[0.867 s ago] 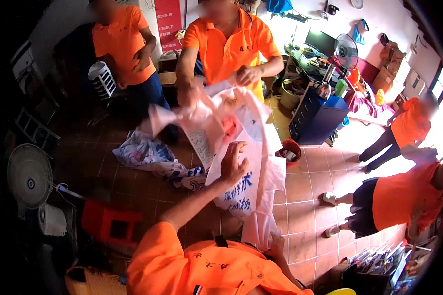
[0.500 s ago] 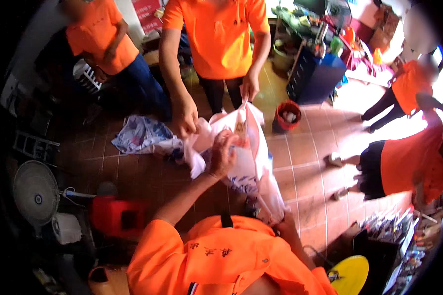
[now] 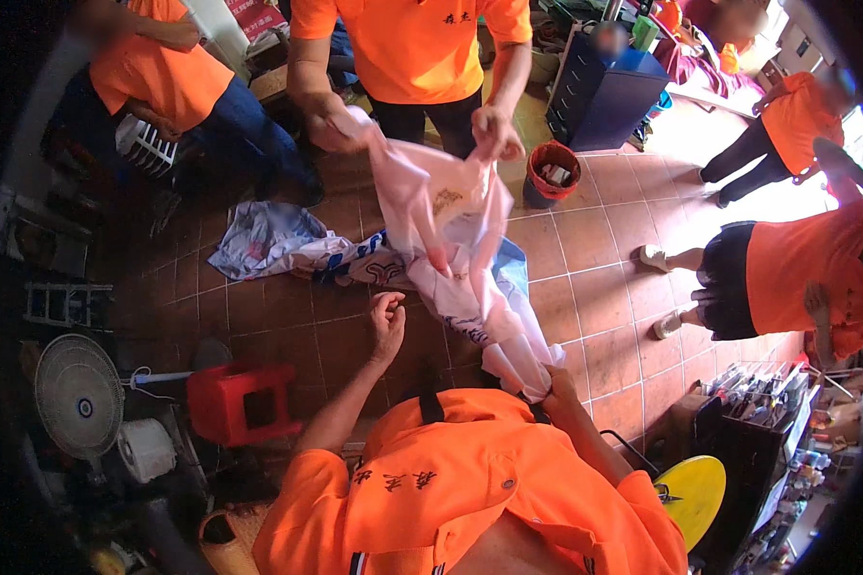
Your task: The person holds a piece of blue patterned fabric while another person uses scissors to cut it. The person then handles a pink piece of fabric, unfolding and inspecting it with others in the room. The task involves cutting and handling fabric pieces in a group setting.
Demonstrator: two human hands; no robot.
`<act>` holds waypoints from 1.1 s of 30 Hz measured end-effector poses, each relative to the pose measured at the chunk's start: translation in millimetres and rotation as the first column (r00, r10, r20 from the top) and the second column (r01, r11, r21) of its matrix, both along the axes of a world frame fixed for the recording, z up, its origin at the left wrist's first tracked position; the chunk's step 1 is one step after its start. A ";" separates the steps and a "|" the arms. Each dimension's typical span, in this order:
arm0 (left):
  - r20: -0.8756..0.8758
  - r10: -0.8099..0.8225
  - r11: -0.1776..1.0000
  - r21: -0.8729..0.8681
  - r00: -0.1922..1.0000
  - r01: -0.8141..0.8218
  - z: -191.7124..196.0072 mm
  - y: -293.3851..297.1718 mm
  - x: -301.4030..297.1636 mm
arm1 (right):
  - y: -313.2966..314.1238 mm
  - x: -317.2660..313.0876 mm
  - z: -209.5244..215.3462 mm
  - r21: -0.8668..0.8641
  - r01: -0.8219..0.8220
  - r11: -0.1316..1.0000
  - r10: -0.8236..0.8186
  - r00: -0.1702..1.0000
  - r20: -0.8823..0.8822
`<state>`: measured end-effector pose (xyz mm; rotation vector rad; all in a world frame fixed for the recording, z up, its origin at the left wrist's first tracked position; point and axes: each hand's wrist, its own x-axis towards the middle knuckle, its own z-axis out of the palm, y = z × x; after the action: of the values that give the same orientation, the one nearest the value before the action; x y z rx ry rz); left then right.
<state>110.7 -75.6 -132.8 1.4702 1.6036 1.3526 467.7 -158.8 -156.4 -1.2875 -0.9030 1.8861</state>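
Note:
A long white cloth banner (image 3: 455,278), pinkish in the light and printed with blue marks, stretches between me and a person in an orange shirt. My right hand (image 3: 559,388) grips its bunched near end close to my waist. My left hand (image 3: 387,324) is off the cloth, fingers loosely bent and apart, with nothing visible in them. Opposite me, the person's two hands (image 3: 497,134) hold up the far end. The rest of the banner (image 3: 270,241) trails across the floor to the left in a crumpled heap.
Left of me are a red plastic stool (image 3: 244,402) and a white fan (image 3: 79,395). A red-lined bin (image 3: 552,175) stands beyond the cloth, before a dark blue cabinet (image 3: 604,91). A yellow disc (image 3: 692,498) is near my right elbow. Other orange-shirted people stand left and right.
My left hand has come away from the cloth, down and to the left. The person opposite has raised and spread the far end. My right hand keeps its grip.

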 end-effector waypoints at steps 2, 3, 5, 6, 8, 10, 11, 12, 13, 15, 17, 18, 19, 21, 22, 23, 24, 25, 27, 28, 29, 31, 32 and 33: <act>0.005 0.024 1.000 -0.015 1.000 -0.024 10.3 4.9 3.3 | -1.2 5.2 -4.1 0.030 0.010 1.000 -0.010 1.000 0.015; 0.003 0.042 0.999 -0.014 0.999 -0.042 16.0 9.1 3.1 | 6.6 2.3 10.4 -0.045 0.068 0.997 -0.070 0.996 -0.062; 0.078 0.037 0.999 -0.033 0.996 -0.035 3.9 15.4 -2.2 | 8.9 -2.9 43.2 -0.390 0.216 0.895 -0.335 0.903 -0.269; 0.120 0.032 0.999 -0.037 0.992 -0.028 -0.3 21.5 -3.3 | 14.1 -4.1 53.6 -0.624 0.236 0.745 -0.532 0.775 -0.342; 0.123 0.025 1.000 -0.015 0.992 -0.023 13.2 28.1 4.9 | 17.0 -1.3 59.4 -0.644 0.246 0.725 -0.570 0.739 -0.360; 0.047 0.059 0.998 0.004 0.997 -0.060 36.0 29.9 13.2 | 14.8 3.2 60.7 -0.672 0.247 0.698 -0.606 0.704 -0.370; 0.093 0.075 0.997 0.004 0.993 -0.075 47.3 31.4 17.4 | 9.9 8.7 52.0 -0.561 0.273 0.781 -0.513 0.792 -0.329; 0.092 0.131 0.990 0.034 0.987 -0.134 52.8 34.4 20.7 | 3.3 18.0 32.0 -0.440 0.276 0.854 -0.419 0.867 -0.268; 0.088 0.187 0.979 0.065 0.978 -0.193 57.7 37.6 20.9 | -0.2 20.4 21.1 -0.384 0.275 0.882 -0.388 0.885 -0.257; -0.016 0.124 0.982 0.148 0.992 -0.120 61.2 45.6 16.0 | -7.3 26.1 -1.7 -0.264 0.271 0.926 -0.332 0.916 -0.224; -0.001 -0.033 0.997 0.070 0.999 0.033 33.9 43.6 16.1 | 6.4 5.5 46.3 -0.656 0.329 0.679 -0.637 0.709 -0.303; -0.054 -0.039 0.996 0.079 0.998 0.043 61.0 40.1 42.9 | 4.9 7.6 46.2 -0.645 0.343 0.683 -0.636 0.714 -0.294; -0.112 -0.071 0.988 0.126 0.991 0.085 67.7 36.2 51.4 | 5.1 4.9 46.4 -0.637 0.340 0.692 -0.626 0.722 -0.295; -0.055 -0.106 0.994 0.025 0.993 0.107 52.9 31.2 56.4 | 5.8 0.4 50.7 -0.631 0.362 0.686 -0.624 0.739 -0.254; -0.073 -0.129 0.991 -0.049 0.989 0.126 52.3 27.5 58.0 | 9.1 -3.8 65.7 -0.635 0.386 0.670 -0.630 0.747 -0.212; -0.110 -0.116 0.993 0.022 0.987 0.119 52.0 26.8 57.8 | 10.5 -6.0 78.6 -0.635 0.412 0.654 -0.636 0.753 -0.167; -0.147 -0.098 0.989 0.094 0.984 0.112 52.0 26.4 57.0 | 9.8 -6.3 86.9 -0.629 0.404 0.665 -0.620 0.768 -0.162; -0.179 -0.077 0.981 0.165 0.981 0.107 52.0 26.2 56.4 | 8.7 -6.3 94.8 -0.621 0.398 0.675 -0.603 0.782 -0.155; -0.409 0.032 0.936 0.333 0.912 0.116 96.2 33.9 59.6 | 4.3 -3.2 92.0 -0.614 0.401 0.680 -0.606 0.779 -0.163; -0.518 0.076 0.915 0.376 0.852 0.146 115.0 40.8 59.3 | -0.6 0.7 80.7 -0.612 0.401 0.681 -0.614 0.769 -0.179; -0.612 0.124 0.893 0.412 0.781 0.182 129.8 50.9 60.1 | -5.2 5.5 68.9 -0.611 0.404 0.681 -0.622 0.759 -0.192; -0.705 0.192 0.907 0.393 0.682 0.151 145.5 81.3 62.0 | -13.3 13.0 48.2 -0.590 0.403 0.700 -0.607 0.770 -0.195; -0.755 0.173 0.933 0.331 0.633 0.140 155.5 100.9 64.1 | -16.9 16.2 40.6 -0.579 0.405 0.708 -0.606 0.769 -0.203; -0.795 0.153 0.958 0.265 0.586 0.108 161.6 114.2 62.0 | -15.8 11.9 51.9 -0.594 0.409 0.692 -0.609 0.773 -0.177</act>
<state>172.7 38.7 28.8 2.5211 1.9962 0.9609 479.6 -174.6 -104.5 -1.2480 0.2137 1.8453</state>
